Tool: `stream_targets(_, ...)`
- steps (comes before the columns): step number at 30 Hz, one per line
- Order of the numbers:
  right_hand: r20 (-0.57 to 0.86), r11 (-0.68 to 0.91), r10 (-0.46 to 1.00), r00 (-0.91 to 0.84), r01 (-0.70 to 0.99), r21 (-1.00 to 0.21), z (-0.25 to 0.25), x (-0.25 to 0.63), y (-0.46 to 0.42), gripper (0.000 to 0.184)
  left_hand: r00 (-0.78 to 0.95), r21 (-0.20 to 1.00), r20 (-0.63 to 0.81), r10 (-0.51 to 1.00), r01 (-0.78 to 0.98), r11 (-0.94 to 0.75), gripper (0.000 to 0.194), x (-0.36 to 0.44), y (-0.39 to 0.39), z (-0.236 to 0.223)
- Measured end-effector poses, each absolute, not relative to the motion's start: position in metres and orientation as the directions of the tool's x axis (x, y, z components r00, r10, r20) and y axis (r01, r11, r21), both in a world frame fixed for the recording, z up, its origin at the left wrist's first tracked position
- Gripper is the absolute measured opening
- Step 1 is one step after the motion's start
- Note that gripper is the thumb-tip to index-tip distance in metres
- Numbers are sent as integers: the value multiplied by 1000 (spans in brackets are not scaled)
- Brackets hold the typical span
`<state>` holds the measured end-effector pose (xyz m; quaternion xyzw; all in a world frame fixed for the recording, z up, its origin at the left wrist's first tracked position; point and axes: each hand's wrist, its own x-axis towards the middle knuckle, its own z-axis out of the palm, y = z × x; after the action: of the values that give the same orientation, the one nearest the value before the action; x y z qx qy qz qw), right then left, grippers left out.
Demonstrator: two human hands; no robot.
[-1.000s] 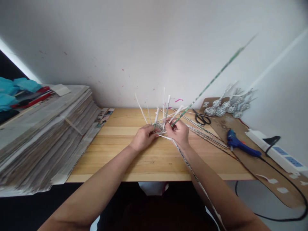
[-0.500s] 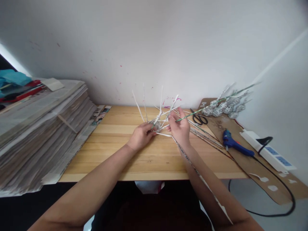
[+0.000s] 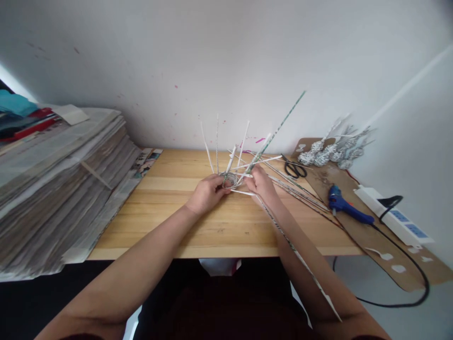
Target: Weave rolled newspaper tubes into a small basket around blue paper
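Note:
A small round weave of rolled paper strips (image 3: 230, 180) sits low over the table, several white paper sticks standing up and out from it. My left hand (image 3: 207, 192) pinches its left rim between thumb and fingers. At the right side, my right hand (image 3: 261, 183) has its fingers closed on a green-patterned paper stick (image 3: 279, 130), which slants up toward the wall. Another long printed paper stick (image 3: 283, 233) runs from the weave across my right forearm. My right fingertips are partly hidden behind the sticks.
Loose paper sticks (image 3: 300, 194) and black scissors (image 3: 295, 167) lie right of my hands. A blue glue gun (image 3: 348, 208) and a white power strip (image 3: 392, 217) rest on brown cardboard (image 3: 318, 182). Behind stand woven paper pieces (image 3: 320, 155). A tall newspaper stack (image 3: 71, 184) fills the left.
The green-patterned stick has swung from pointing right to pointing steeply up. My right hand has turned and closed in beside the weave; my left hand keeps its hold.

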<state>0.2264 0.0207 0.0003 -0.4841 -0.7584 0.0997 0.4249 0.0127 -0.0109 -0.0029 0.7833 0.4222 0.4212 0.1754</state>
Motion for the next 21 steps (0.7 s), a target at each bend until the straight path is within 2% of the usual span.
stream_targets(6, 526, 412, 841, -126, 779, -473, 18, 227, 7, 11, 264, 665, 486, 833, 507, -548, 11, 13, -11, -2)
stream_targets(10, 496, 360, 859, -128, 840, -407, 22, 219, 2, 5, 244, 685, 470, 848, 504, -525, 15, 14, -11, -3)
stream_targets(17, 522, 503, 830, -198, 672, -544, 10, 212, 2, 15, 209, 714, 452, 867, 497, -493, 15, 13, -9, -6)
stream_targets(21, 473, 461, 856, -210, 725, -512, 8, 211, 4, 16, 227, 700, 441, 868, 518, -492, 15, 13, -8, -5)
